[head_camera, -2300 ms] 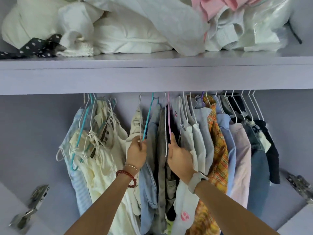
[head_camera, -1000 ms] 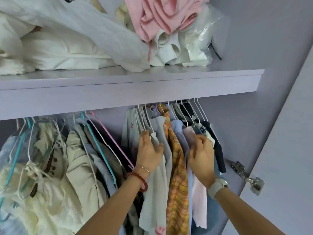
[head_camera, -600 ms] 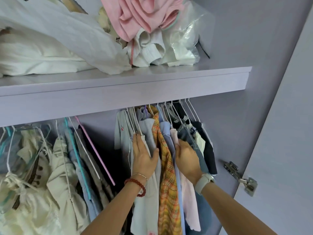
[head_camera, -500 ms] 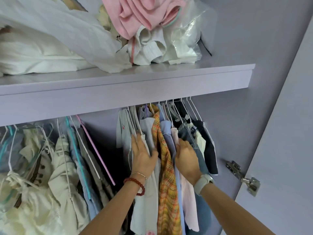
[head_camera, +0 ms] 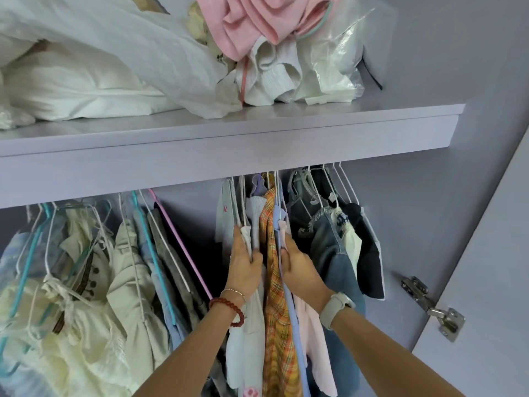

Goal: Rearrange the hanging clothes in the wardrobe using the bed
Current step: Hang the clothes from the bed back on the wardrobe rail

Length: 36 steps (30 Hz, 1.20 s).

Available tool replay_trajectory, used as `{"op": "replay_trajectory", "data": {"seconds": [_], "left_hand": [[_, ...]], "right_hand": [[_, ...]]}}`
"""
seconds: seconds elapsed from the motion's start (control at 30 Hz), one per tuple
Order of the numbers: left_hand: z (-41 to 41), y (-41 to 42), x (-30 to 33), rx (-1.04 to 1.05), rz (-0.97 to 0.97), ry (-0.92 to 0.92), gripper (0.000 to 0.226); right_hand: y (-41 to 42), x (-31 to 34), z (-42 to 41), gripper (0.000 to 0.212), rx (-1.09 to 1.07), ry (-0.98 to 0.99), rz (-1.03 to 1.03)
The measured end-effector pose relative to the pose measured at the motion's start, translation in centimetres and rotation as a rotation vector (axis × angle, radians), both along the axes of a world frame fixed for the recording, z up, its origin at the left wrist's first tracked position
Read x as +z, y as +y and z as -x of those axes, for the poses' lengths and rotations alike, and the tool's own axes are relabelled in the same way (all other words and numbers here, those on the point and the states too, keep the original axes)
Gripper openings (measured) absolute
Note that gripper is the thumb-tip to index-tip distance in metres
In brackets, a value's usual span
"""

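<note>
Squeezing a bunch of hanging shirts between them, the left hand and right hand grasp its sides; judging by this, nothing has left the rail.

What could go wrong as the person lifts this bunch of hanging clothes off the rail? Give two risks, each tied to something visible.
1. The left hand and right hand squeeze several garments together around the orange plaid shirt; a hanger could slip out and a garment drop.
2. The wire hangers of the denim and dark clothes sit close beside the bunch, so hooks may snag and drag them along.
</note>
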State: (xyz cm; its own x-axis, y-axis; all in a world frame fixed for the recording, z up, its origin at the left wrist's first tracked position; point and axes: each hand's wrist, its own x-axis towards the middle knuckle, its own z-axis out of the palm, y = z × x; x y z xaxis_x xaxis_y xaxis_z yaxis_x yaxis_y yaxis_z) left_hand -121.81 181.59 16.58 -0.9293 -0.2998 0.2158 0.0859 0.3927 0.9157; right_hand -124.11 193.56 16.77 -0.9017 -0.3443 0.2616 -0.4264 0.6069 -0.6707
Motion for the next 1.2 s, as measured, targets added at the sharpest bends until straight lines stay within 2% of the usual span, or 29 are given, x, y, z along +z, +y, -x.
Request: {"op": "replay_trajectory", "data": {"seconds": [0.27,0.37,0.5,0.63,0.7,0.77,0.9,0.93,1.0,1.07,1.13,1.2], "left_hand": [[-1.5,-2.8,-0.4,0.004,-0.056,0.042,0.055],[-2.2,-3.5,-0.2,0.011,-0.079,0.065,0.053],[-2.3,-3.9,-0.5,-0.023,-0.052,0.081,0.055],[-1.8,-3.6,-0.3,0.015,0.011,0.089,0.053],[-1.9,-2.8,0.0,0.137,0.15,0.061,0.054],[-2.3,-1.5,0.5,0.224,0.401,0.038,0.059],[-1.7,0.9,0.8,0.259,0.807,0.121,0.059],[-1.3,1.2,0.5,0.277,0.861,0.097,0.061],[-0.9,1.6,-0.2,0.298,0.941,0.044,0.062],[-0.7,1.8,-0.8,0.32,1.005,0.046,0.059],[-0.4,2.0,-0.9,0.348,1.021,0.039,0.057],[-0.3,2.4,-0.7,0.376,1.023,0.01,0.055]], "right_hand": [[-3.3,-0.8,-0.6,0.052,0.274,0.049,-0.047],[-4.0,-0.2,-1.3,0.048,0.301,-0.018,0.016],[-4.4,-0.8,-1.2,0.05,0.352,0.025,0.027],[-3.3,-1.1,-1.2,0.049,0.263,-0.008,0.029],[-2.2,-1.1,-1.6,0.043,0.247,0.06,0.031],[-0.4,-0.9,-1.7,0.037,0.139,0.159,0.007],[4.3,0.0,-0.4,0.039,-0.297,0.614,-0.07],[5.4,0.5,0.2,0.041,-0.409,0.648,-0.145],[7.0,1.5,1.7,0.052,-0.538,0.498,-0.299],[8.4,2.0,3.4,0.07,-0.536,0.203,-0.388],[9.2,2.5,5.2,0.081,-0.492,0.006,-0.342],[9.5,3.2,6.7,0.083,-0.445,-0.098,-0.215]]}}
